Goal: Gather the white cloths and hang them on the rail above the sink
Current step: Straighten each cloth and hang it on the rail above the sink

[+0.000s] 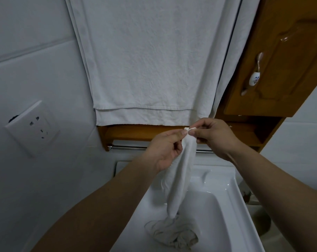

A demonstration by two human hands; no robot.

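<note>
Head view, as I see it from the remote station. My left hand and my right hand meet fingertip to fingertip above the white glazed sink; both pinch the top corner of a narrow white cloth, thumb against forefinger, the remaining fingers loosely curled. The cloth hangs straight down from the pinch into the basin; its lower end meets a crumpled off-white cloth heap lying on the basin floor; whether the two are one piece I cannot tell. Behind the hands runs the slim chrome rail, fixed under an orange-brown wooden shelf; the held cloth is in front of the rail, not over it. Above the shelf a large white terry towel hangs flat in two layers, its top edge out of frame. At right, a wooden cabinet door with a porcelain handle; at left, a white wall socket on the tiles.
</note>
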